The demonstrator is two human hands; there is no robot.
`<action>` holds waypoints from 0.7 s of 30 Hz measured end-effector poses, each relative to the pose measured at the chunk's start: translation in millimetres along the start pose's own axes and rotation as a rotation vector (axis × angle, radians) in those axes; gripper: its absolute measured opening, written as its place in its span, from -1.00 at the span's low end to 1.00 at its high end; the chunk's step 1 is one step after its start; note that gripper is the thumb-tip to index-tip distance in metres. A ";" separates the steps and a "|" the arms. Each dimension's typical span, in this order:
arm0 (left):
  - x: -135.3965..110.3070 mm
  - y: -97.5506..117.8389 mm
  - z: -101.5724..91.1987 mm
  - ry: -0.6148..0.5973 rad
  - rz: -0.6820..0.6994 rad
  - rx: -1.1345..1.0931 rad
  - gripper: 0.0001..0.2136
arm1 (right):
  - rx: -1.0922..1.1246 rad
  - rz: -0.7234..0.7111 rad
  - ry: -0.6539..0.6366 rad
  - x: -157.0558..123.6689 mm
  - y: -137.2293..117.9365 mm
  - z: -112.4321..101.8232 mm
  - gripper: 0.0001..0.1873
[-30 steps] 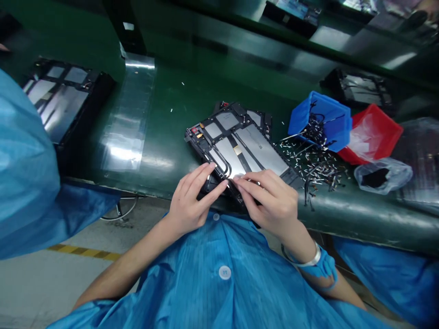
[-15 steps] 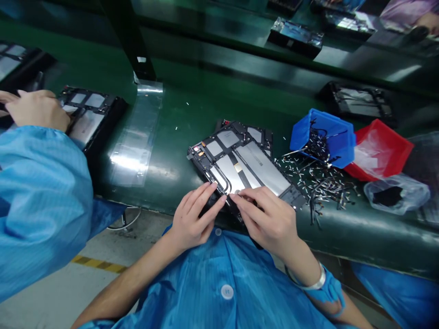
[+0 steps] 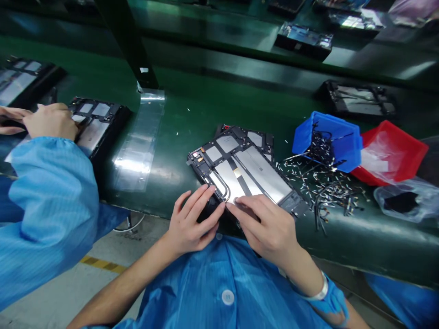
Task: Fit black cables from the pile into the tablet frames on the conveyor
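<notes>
An opened tablet-like device [image 3: 236, 171] lies at a slant on the bench, its silver battery panels, black frame and thin black cable [image 3: 226, 183] exposed. Part of a second similar unit [image 3: 265, 139] shows beneath it. My left hand [image 3: 195, 221] grips the near-left edge of the upper device, fingertips on its frame. On the near edge, my right hand [image 3: 267, 224] has thumb and fingers pinched together beside the curved end of the cable. Whatever sits in that pinch is too small to make out. The fingertips of both hands almost meet there.
Right of the device stand a blue bin [image 3: 327, 141] of small cables, a red bin [image 3: 391, 153] and a clear plastic tub [image 3: 399, 201]. Loose cables [image 3: 331, 196] are scattered before them. At left, a co-worker's hand [image 3: 51, 121] works on another unit [image 3: 99, 121] past a clear plastic strip [image 3: 139, 141].
The view has shifted slightly, so the bench items appear a little displaced. My hands stay at the same edge of the device, with only slight finger movement.
</notes>
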State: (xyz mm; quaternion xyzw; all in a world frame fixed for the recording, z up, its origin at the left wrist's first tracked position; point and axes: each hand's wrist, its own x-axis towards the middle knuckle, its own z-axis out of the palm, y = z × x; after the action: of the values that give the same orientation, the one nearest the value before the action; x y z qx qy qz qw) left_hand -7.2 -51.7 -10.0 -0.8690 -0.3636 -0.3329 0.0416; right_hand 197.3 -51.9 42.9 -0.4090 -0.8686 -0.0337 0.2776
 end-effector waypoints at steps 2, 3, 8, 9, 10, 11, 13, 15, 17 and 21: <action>3.9 0.2 -2.2 -0.013 0.016 0.041 -0.69 | 0.042 0.016 0.032 -2.5 0.9 -1.2 -0.75; 6.7 -0.1 -3.6 -0.020 0.031 0.061 -0.71 | 0.062 0.031 0.046 -3.6 1.4 -1.7 -0.75; 20.4 -8.5 -12.7 -0.051 0.162 0.137 -0.80 | 0.098 0.072 0.035 -4.6 2.7 -3.2 -0.74; 21.1 -10.9 -14.6 -0.066 0.188 0.152 -0.79 | 0.106 0.072 0.033 -4.3 2.6 -3.4 -0.74; 20.6 -13.0 -16.3 -0.081 0.212 0.162 -0.76 | 0.117 0.072 0.037 -4.1 2.6 -3.7 -0.75; 19.0 -14.6 -17.6 -0.088 0.229 0.161 -0.74 | 0.130 0.073 0.046 -4.0 2.6 -4.0 -0.74; 13.3 -15.9 -19.0 -0.066 0.224 0.126 -0.67 | 0.155 0.082 0.082 -4.6 3.0 -4.8 -0.73; 6.2 -14.4 -18.1 0.009 0.166 0.064 -0.61 | 0.182 0.097 0.124 -6.3 4.5 -5.9 -0.71; 0.9 -11.1 -15.4 0.049 0.099 0.026 -0.58 | 0.210 0.116 0.153 -8.7 7.1 -7.1 -0.69; 0.3 -4.5 -8.5 -0.028 0.081 0.034 -0.64 | 0.237 0.156 0.173 -13.7 14.3 -9.7 -0.68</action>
State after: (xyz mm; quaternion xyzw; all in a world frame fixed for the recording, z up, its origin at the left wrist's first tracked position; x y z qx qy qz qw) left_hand -14.7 -50.9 -4.0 -0.8868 -0.3341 -0.3127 0.0648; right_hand 219.2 -54.7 41.7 -0.4353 -0.8050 0.0555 0.3993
